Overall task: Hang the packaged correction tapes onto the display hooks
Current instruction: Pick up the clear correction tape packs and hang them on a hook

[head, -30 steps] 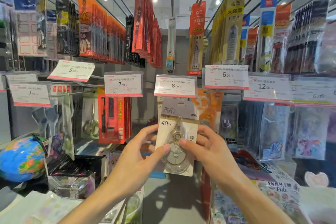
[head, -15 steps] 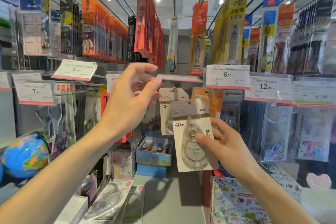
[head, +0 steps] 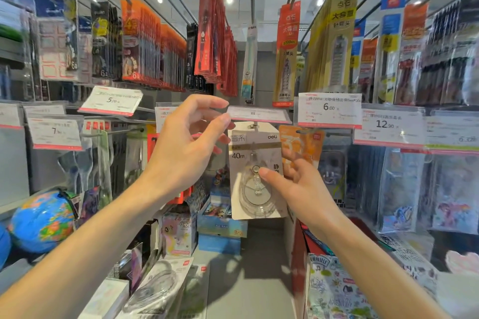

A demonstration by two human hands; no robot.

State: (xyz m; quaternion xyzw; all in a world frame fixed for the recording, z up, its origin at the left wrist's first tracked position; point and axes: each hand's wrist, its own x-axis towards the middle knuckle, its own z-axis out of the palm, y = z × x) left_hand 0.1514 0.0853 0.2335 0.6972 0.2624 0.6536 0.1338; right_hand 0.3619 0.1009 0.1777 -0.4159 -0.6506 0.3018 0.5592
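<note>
Head view of a stationery display. The packaged correction tape (head: 255,168), a grey card marked "40m" with a clear blister over the round dispenser, hangs upright at the centre of the rack, its top hole at the display hook (head: 252,126) just under the tilted price tag (head: 259,114) reading "8". The right hand (head: 298,186) pinches the package at its right edge: thumb tip pressed on the blister front, fingers behind the card. The left hand (head: 186,147) is raised just left of the package, fingers loosely spread and curled, holding nothing; its fingertips lie at the left end of the price tag, contact uncertain. An orange package (head: 302,145) hangs just right of the grey card, partly behind it. A globe (head: 42,220) sits on the lower left shelf.
</note>
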